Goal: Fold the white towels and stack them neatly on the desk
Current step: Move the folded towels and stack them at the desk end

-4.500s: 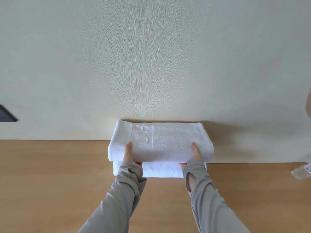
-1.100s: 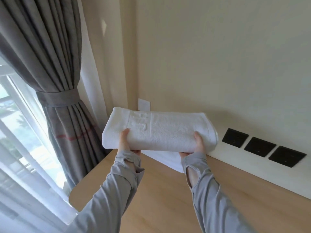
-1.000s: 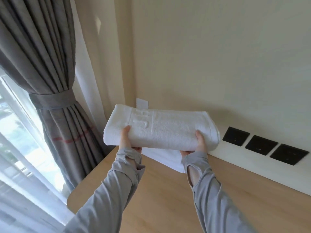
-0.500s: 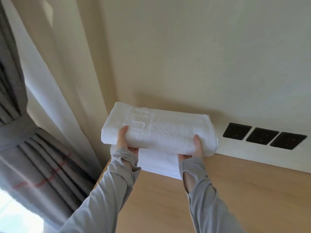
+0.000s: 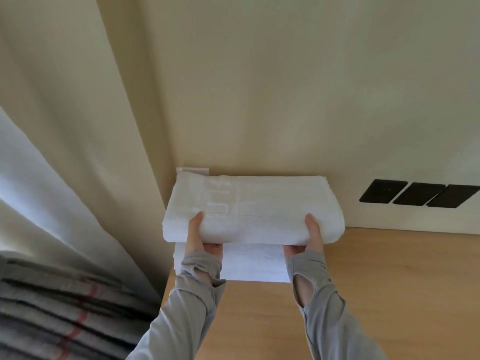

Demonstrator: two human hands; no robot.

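The top towel (image 5: 259,211), a thick white folded slab with a raised woven band across its left part, is held level at the far left corner of the desk, directly over the lower towel (image 5: 254,263), which lies flat on the wood. With the fingers in between, I cannot tell whether the two towels touch. It looks soft, light and springy, with nothing fragile about it. The terry should not slip in the hand, but the layers could slide or sag open if it were lifted by one edge. The sound hold is the present one, both hands along the near folded edge and well apart. The left hand (image 5: 200,240) and right hand (image 5: 309,237) each clamp that edge, thumb flat on top and the other fingers curled beneath, mostly hidden. To set it square, I judge the fingers must slide out toward the person without dragging the fold. Around this, a plain cream wall (image 5: 285,87) fills most of the view. A pale curtain (image 5: 65,152) hangs at the left, with grey striped cloth (image 5: 52,315) below it. The desk (image 5: 389,281) is smooth light wood meeting the wall. Three dark sockets (image 5: 418,194) sit low on the wall to the right, and a small white plate (image 5: 192,170) peeps out behind the towel's far left corner.
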